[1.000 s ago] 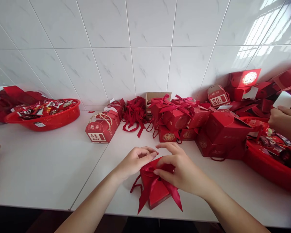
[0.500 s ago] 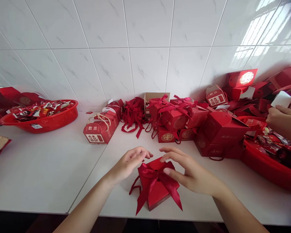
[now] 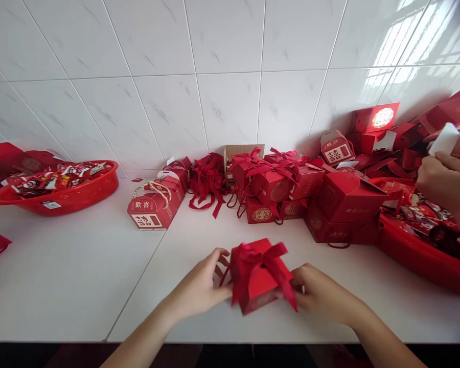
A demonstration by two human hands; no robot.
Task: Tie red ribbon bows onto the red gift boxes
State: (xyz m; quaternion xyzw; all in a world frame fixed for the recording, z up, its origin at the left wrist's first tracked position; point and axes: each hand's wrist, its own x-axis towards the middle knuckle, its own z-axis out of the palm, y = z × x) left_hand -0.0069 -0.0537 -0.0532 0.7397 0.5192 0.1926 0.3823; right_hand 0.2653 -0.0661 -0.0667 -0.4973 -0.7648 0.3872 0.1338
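Note:
A small red gift box (image 3: 266, 281) with a satin ribbon bow (image 3: 261, 258) on its top is near the front of the white table, slightly blurred by motion. My left hand (image 3: 205, 286) grips its left side, thumb at the lower front and fingers curled behind. On the opposite side my right hand (image 3: 316, 291) has its bent fingers against the box, close to the hanging ribbon tail. The fingertips of both hands are partly hidden by the box.
Behind are stacked bow-tied boxes (image 3: 276, 186), a heap of red ribbons (image 3: 207, 179) and a rope-handled box (image 3: 147, 212). Red basins of wrapped sweets stand left (image 3: 76, 199) and right (image 3: 417, 260). Another person's hand (image 3: 444, 179) holds something white at right; another hand shows at the left edge.
My hands have come down from above the bow to the sides of the box and closed on it. The box has moved up and right, turning a little.

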